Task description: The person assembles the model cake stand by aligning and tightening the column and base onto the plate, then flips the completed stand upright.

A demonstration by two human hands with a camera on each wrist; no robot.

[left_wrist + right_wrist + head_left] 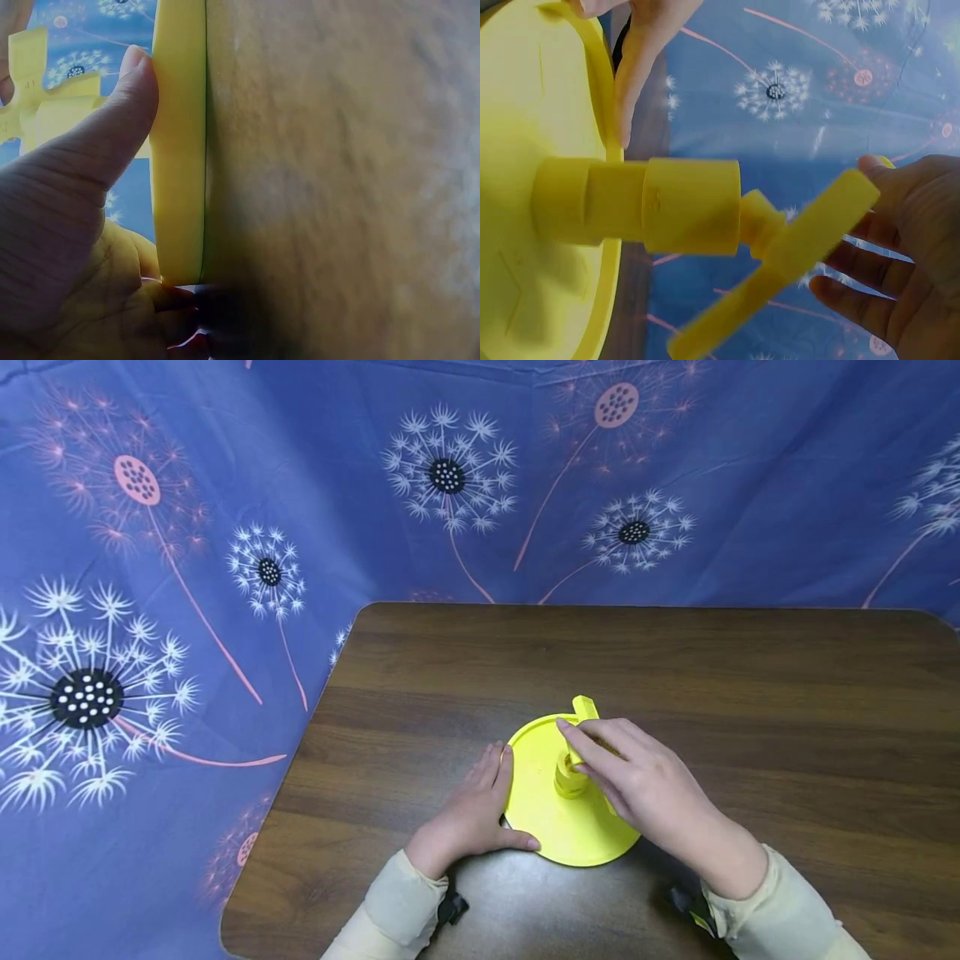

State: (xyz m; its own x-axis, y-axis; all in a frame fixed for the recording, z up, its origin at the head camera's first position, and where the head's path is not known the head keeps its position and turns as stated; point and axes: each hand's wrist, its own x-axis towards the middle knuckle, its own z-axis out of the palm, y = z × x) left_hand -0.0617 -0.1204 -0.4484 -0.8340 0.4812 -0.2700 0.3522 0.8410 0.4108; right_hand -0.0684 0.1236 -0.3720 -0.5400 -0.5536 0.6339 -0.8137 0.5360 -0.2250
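A yellow round base (581, 835) with a raised rim lies flat on the table. My left hand (476, 814) grips its left rim, thumb near the front and fingers along the side. From the base's middle rises a short yellow post (615, 201), topped by a wider collar (694, 206). A yellow cross-shaped piece (810, 225) stands tilted over the collar, its narrow stem at the collar's mouth. How deep the stem sits cannot be told. My right hand (652, 781) pinches one arm of the cross-shaped piece; some of its fingers are hidden behind it in the right wrist view.
A brown wood-grain table (787, 735) carries the base near its front. Behind and to the left hangs a blue cloth (322, 452) printed with dandelions. Dark straps (452, 906) show at the wrists.
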